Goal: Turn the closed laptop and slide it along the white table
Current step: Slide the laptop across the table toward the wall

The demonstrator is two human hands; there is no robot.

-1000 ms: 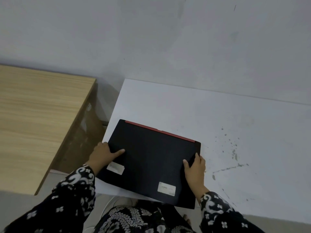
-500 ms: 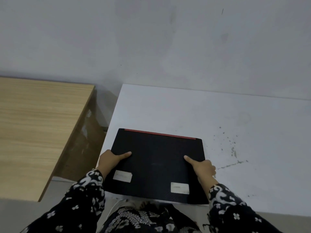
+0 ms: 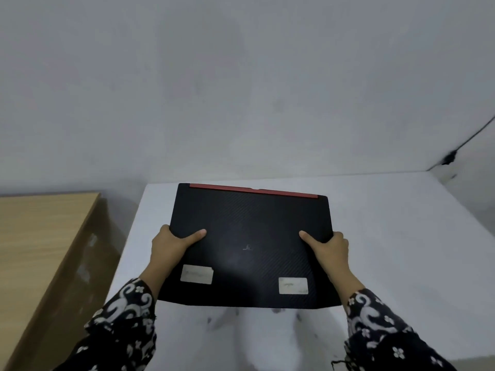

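Note:
A closed black laptop (image 3: 251,236) with a red strip along its far edge and two pale stickers near its front lies squarely on the white table (image 3: 388,236). My left hand (image 3: 168,245) grips its left edge, thumb lying on the lid. My right hand (image 3: 330,247) grips the right edge the same way. The fingers of both hands are hidden under the laptop's sides. Whether its far edge rests on the table or is slightly raised I cannot tell.
A light wooden desk (image 3: 40,236) stands to the left, separated from the white table by a dark gap. A grey wall (image 3: 241,89) rises right behind both. A black cable (image 3: 452,156) runs down the wall at the far right corner.
The laptop has turned from skewed to square with the table and moved away from the near edge toward the wall. Both hands kept their grip on its sides.

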